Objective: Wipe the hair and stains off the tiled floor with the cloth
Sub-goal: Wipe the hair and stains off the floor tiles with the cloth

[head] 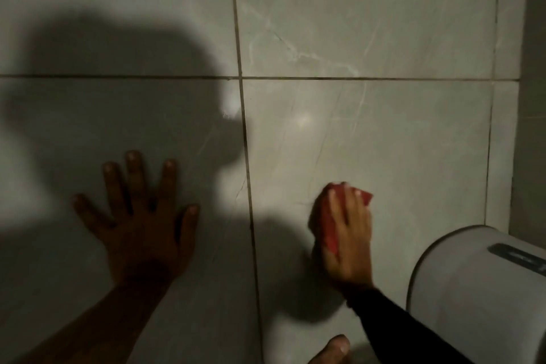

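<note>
The tiled floor is pale grey marble-look tile with dark grout lines. My right hand presses a red cloth flat on the lower right tile, just right of the vertical grout line. The cloth shows beyond my fingertips and along the hand's left side. A thin dark hair or streak lies just left of the cloth. My left hand rests flat on the lower left tile, fingers spread, holding nothing, in shadow.
A white rounded bin or appliance stands at the lower right, close to my right sleeve. A wall base runs up the right edge. A toe shows at the bottom. My shadow darkens the left tiles.
</note>
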The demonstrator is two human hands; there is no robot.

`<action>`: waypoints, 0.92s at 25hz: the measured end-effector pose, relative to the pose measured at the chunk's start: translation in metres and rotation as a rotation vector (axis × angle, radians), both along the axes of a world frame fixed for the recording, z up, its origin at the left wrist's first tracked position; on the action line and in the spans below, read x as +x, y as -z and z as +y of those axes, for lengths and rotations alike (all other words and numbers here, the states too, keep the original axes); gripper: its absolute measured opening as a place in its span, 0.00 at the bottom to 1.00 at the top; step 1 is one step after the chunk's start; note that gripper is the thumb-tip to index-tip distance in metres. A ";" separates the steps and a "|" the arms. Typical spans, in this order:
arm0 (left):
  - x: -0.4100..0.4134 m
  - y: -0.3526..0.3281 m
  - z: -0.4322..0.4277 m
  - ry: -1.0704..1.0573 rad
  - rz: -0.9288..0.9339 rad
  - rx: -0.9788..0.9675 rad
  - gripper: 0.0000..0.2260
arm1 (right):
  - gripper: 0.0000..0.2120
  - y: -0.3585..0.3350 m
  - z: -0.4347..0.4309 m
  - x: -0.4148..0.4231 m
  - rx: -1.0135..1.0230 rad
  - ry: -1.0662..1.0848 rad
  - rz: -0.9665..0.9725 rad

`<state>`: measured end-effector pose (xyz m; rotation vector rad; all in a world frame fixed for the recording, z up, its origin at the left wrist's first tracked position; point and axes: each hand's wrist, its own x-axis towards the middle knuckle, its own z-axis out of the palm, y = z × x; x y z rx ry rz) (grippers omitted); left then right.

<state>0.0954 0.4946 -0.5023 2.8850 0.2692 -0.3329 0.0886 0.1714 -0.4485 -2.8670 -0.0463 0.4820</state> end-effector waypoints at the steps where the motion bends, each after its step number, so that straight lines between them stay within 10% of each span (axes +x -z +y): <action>1: 0.003 0.000 0.000 0.011 -0.001 0.010 0.37 | 0.37 0.000 -0.021 0.020 0.010 0.120 -0.031; 4: 0.004 0.001 0.001 0.015 -0.006 0.015 0.37 | 0.29 0.010 -0.022 0.154 -0.056 0.386 -0.298; 8: 0.000 0.004 0.000 -0.008 -0.005 -0.005 0.37 | 0.18 0.035 0.081 0.258 0.039 0.044 -0.504; 11: 0.002 0.003 0.000 -0.005 -0.020 -0.010 0.38 | 0.28 0.037 0.133 0.152 0.422 -0.147 -0.181; 14: 0.002 0.004 0.001 0.010 -0.028 -0.005 0.38 | 0.39 0.023 0.085 -0.015 0.091 -0.458 -0.012; 18: 0.003 0.001 0.000 0.007 -0.010 0.002 0.36 | 0.33 0.002 -0.025 -0.053 -0.022 -0.033 0.043; 23: 0.000 0.001 0.002 0.005 -0.024 -0.008 0.36 | 0.35 0.017 -0.036 0.165 -0.014 0.313 -0.297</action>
